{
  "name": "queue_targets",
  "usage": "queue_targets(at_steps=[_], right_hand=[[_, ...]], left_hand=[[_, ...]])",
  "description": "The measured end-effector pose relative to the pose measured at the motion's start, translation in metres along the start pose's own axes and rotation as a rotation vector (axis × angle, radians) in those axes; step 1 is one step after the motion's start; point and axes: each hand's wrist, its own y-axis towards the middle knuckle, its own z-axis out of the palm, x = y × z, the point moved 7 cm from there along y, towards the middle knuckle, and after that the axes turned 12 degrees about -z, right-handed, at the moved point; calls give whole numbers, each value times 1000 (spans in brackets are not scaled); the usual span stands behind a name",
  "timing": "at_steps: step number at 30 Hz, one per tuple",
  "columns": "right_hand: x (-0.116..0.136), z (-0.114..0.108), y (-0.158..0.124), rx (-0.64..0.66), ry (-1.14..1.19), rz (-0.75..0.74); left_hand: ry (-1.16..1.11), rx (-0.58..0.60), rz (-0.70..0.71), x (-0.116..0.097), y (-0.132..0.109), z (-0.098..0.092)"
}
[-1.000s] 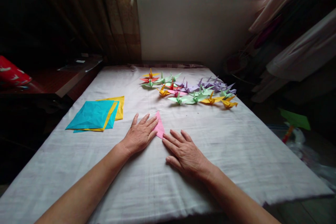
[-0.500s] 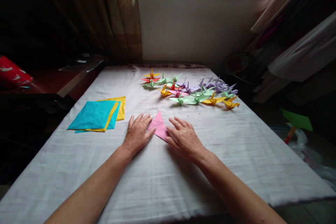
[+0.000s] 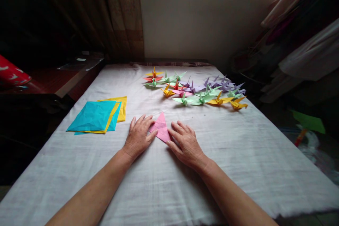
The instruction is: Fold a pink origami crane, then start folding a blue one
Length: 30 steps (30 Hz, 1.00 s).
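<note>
A folded pink paper (image 3: 161,129) lies flat on the white cloth (image 3: 238,155) in front of me, its tip pointing away. My left hand (image 3: 139,135) rests flat at its left edge, fingers spread, thumb on the paper's corner. At the paper's right edge my right hand (image 3: 185,142) also lies flat with its fingers apart, fingertips touching the edge. Neither hand grips anything.
A stack of blue and yellow paper sheets (image 3: 96,116) lies to the left. Several folded paper cranes (image 3: 196,91) in many colours are spread across the far part of the cloth. A dark wooden side table (image 3: 63,77) stands at the left; curtains and hanging cloth at the right.
My right hand has moved forward and left up to the pink paper. The left hand has drawn back off it, so more of the paper shows between the hands.
</note>
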Motion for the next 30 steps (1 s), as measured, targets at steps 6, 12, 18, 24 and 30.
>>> queue_targets(at_steps=[6,12,18,24,30], right_hand=[[-1,0,-1,-10,20,-3],[-1,0,-1,-23,24,-4],[0,0,-1,-14,15,-7],[0,0,0,-7,13,-3],[0,-1,0,2,15,6]], left_hand=[[-35,4,5,3,0,2],[-98,10,-17,4,1,0],[-168,-40,7,-2,0,-9],[-203,-99,-8,-1,-1,-13],[-129,-133,-62,2,0,-15]])
